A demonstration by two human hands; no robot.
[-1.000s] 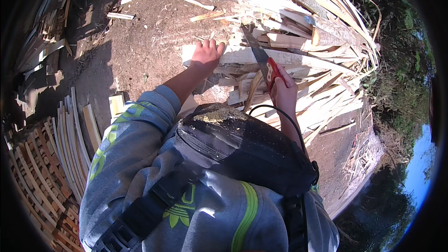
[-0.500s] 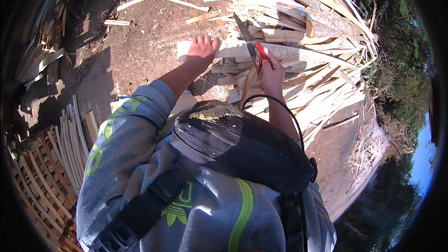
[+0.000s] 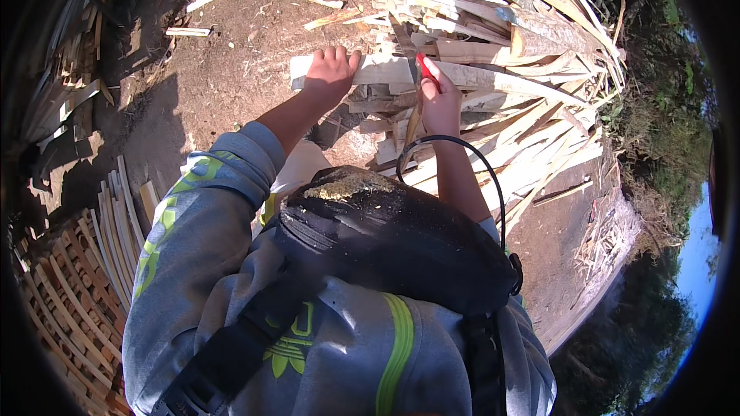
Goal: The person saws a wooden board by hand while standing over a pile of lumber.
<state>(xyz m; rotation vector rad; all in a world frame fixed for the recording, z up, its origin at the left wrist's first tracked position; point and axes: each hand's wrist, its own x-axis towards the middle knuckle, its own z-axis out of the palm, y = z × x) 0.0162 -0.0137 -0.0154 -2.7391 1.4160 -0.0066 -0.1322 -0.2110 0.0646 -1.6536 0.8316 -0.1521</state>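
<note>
Your left hand point(image 3: 330, 77), fingers bent over its far edge, holds down the board point(image 3: 383, 70) at the wood pile's point(image 3: 532, 122) left edge. Your right hand point(image 3: 442, 105) is closed round the saw point(image 3: 401, 36). Sawing seems unfinished: blade across the board; cut depth unclear.

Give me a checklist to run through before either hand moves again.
1. Left hand on the pale board: ok, it rests near the board's left end.
2. Right hand gripping the red-handled saw: ok.
3. Left hand clear of the saw: ok, bare board shows between them.
4. Saw teeth in the wood: cannot tell, too small to see.
5. Black cable clear of the right forearm: cannot tell; it crosses the forearm in view, but contact is unclear.
</note>
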